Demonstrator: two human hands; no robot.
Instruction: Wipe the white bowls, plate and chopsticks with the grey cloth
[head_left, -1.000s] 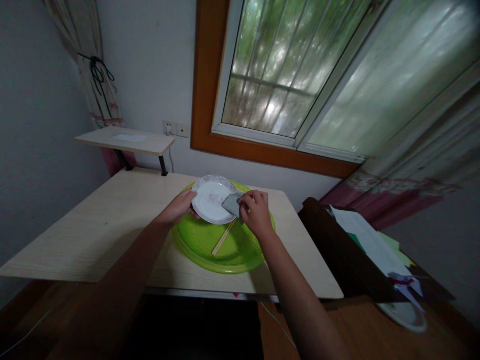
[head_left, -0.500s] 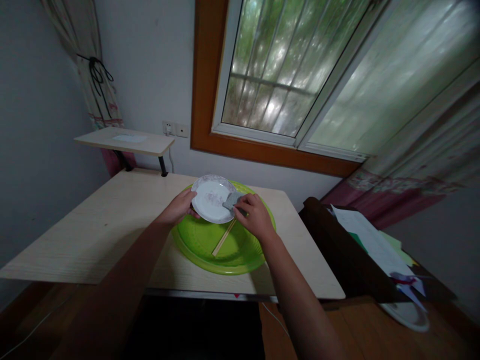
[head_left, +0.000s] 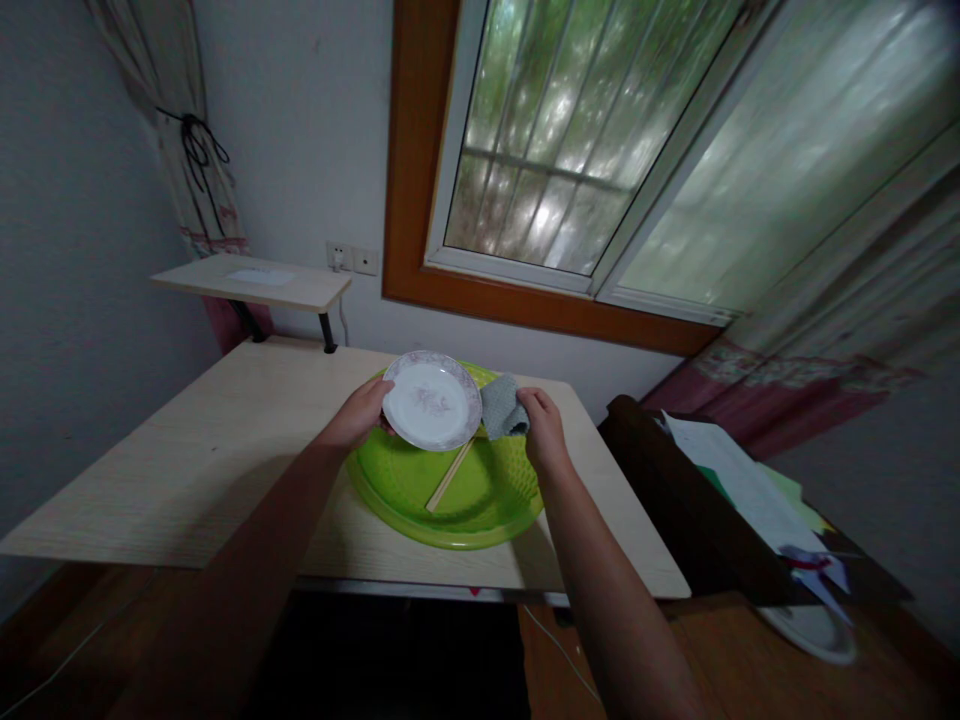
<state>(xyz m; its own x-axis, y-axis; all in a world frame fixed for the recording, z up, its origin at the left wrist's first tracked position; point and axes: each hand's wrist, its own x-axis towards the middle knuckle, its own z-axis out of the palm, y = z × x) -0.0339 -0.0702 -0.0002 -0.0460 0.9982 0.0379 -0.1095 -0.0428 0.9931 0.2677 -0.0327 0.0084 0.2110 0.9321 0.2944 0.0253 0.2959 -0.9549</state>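
My left hand (head_left: 363,412) grips the left rim of a white plate (head_left: 432,402) with a faint floral pattern, its face tilted toward me. The fingers behind the plate are mostly hidden. To the right of the plate, my right hand (head_left: 541,425) is closed on the edge of a grey cloth (head_left: 502,407), which hangs folded beside the plate's right rim. Both are held above a round, bright green plastic basin (head_left: 450,542). A pair of pale chopsticks (head_left: 450,478) lies in the basin, their far ends passing behind the plate.
The basin stands on a light wooden table (head_left: 225,460). A small raised shelf (head_left: 292,284) with a paper on it rises at the back left. Right of the table is a dark brown piece of furniture (head_left: 675,500) with papers (head_left: 739,470). A window (head_left: 555,150) is behind.
My right hand has moved the cloth off the plate's face to the right, and the cloth now hangs more spread out. My left hand keeps the plate in nearly the same place.
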